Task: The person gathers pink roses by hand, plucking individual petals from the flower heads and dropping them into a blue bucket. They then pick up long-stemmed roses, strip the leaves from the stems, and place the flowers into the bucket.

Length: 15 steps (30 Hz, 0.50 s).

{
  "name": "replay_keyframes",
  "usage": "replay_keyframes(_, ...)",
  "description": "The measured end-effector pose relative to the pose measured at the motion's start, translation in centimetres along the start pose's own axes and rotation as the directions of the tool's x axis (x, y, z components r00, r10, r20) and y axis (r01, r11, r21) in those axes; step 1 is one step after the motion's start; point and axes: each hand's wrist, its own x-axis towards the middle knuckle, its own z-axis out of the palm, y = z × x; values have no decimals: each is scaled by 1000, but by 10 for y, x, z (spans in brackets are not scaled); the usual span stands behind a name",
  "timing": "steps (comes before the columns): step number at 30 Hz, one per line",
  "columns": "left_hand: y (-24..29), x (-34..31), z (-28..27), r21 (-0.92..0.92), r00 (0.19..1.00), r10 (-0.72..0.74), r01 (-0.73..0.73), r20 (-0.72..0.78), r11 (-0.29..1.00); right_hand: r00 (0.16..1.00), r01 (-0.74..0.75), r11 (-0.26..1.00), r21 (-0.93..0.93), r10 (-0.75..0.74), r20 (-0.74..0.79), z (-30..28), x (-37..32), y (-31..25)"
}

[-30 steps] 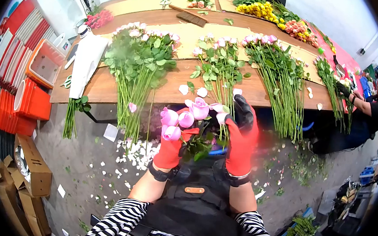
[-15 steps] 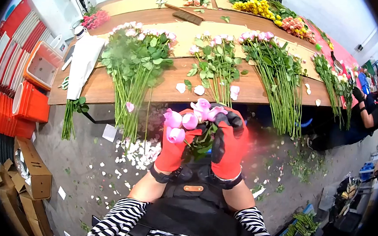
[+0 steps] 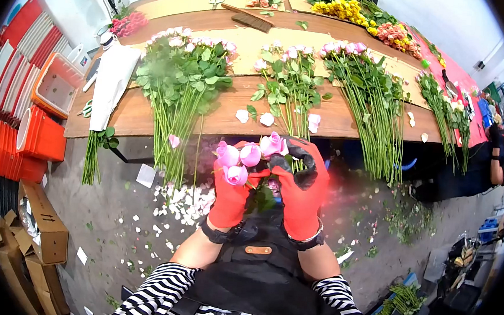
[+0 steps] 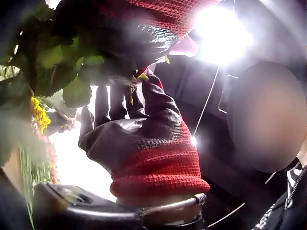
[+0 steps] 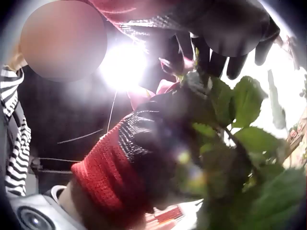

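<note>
My left hand (image 3: pixel 231 194), in a red glove with dark palm, grips leafy stems (image 5: pixel 230 143) below several pink roses (image 3: pixel 236 175). These blooms stand above the fingers in the head view. The gloved right hand (image 3: pixel 306 185) meets it from the other side, thumb and fingers curled at the rightmost rose (image 3: pixel 273 145). In the left wrist view the right hand (image 4: pixel 148 134) shows its palm side, the thumb up against green sepals. A pink bud (image 5: pixel 170 66) shows between both hands in the right wrist view. Gloves and leaves hide most of the stems.
Bunches of pink roses (image 3: pixel 181 75) lie across the wooden table (image 3: pixel 238 106), stems hanging over its front edge. A brush (image 3: pixel 251 20) and scissors (image 3: pixel 215 2) lie farther back. White petals (image 3: pixel 192 203) litter the floor. Orange crates (image 3: pixel 40 138) stand left; another person (image 3: pixel 498 153) is at right.
My right hand has come in leftward from spread fingers to curl at the rightmost rose. The left hand has barely moved. The person at right has shifted their arm and head.
</note>
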Motion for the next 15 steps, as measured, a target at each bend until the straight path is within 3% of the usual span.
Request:
replay_keyframes(2,-21,-6,-8,-45,993,-119,118,-4,992,997,-65,993,103,69,-31,0,-1,1)
replay_keyframes(5,-12,-7,-4,1,993,-114,114,4,994,970,-222,895,386,244,-7,0,0,1)
replay_keyframes(7,-13,-6,-5,83,999,-32,28,43,996,943,-289,781,553,330,27,-3,3,12)
replay_keyframes(8,-14,-6,-6,94,999,-6,2,49,996,934,-292,805,517,357,-29,-5,3,12)
replay_keyframes(11,-19,-5,-7,-26,999,-53,53,-3,998,969,-121,928,352,187,-159,0,11,-14)
replay_keyframes(13,-14,-3,-5,-87,995,-103,103,6,991,999,19,996,87,-15,-46,-9,10,-1)
replay_keyframes(15,-9,2,-3,-149,994,-95,102,54,984,998,59,998,-13,-59,14,-8,6,-3)
